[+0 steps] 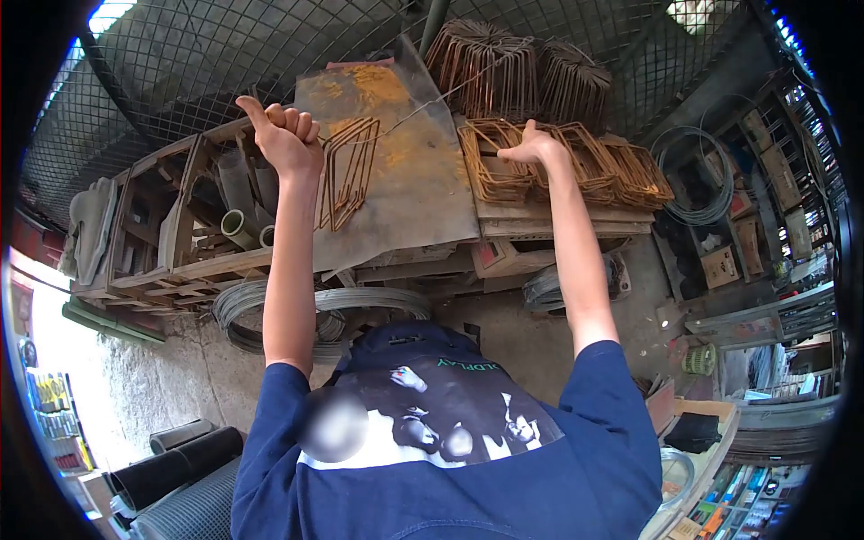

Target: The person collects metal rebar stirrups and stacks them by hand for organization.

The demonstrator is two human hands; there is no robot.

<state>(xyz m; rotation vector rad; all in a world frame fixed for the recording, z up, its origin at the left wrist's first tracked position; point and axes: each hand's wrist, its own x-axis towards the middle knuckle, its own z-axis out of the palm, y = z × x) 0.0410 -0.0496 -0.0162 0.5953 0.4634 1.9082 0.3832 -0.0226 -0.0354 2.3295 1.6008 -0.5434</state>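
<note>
Rusty stirrups (pixel 346 171) stand on a rust-stained plate (pixel 409 171), gripped in the closed left hand (pixel 286 139). The right hand (pixel 533 144) rests open-fingered on a stirrup stack (pixel 558 166) alongside. Beneath both hands: wire coils (pixel 315 310) on concrete floor; behind them, mesh fencing (pixel 225 45).

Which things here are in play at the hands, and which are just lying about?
In hand:
- left hand, fisted over a bundle of rusty wire stirrups
- right hand on the stacked stirrups
- rusty steel sheet under them

Lying about:
- wire coils
- pipes in the wooden rack
- cardboard boxes
</note>
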